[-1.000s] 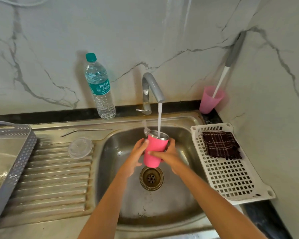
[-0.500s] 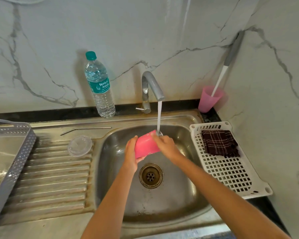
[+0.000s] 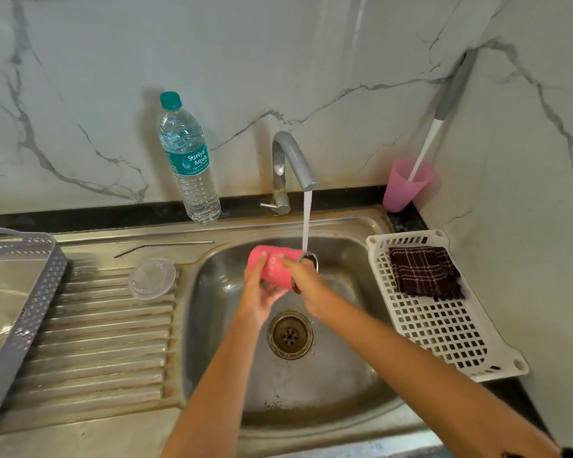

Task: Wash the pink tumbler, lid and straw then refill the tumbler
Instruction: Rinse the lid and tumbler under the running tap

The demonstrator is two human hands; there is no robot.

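The pink tumbler (image 3: pixel 277 264) lies on its side over the sink basin (image 3: pixel 341 375), steel rim to the right, right where the running stream from the tap (image 3: pixel 293 163) lands. My left hand (image 3: pixel 260 294) cups its base end from below. Over the rim end wraps my right hand (image 3: pixel 306 284). The clear round lid (image 3: pixel 152 278) rests on the ribbed drainboard. Behind it lies the metal straw (image 3: pixel 162 246), along the back of the drainboard.
A water bottle (image 3: pixel 189 160) stands left of the tap. A pink cup (image 3: pixel 407 183) with a brush sits in the back right corner. A white slotted tray (image 3: pixel 444 332) holding a dark checked cloth (image 3: pixel 424 272) lies right of the basin; a grey tray (image 3: pixel 20 312) sits left.
The tumbler went from upright under the stream to lying on its side, mouth to the right. Both hands shifted their hold around it.
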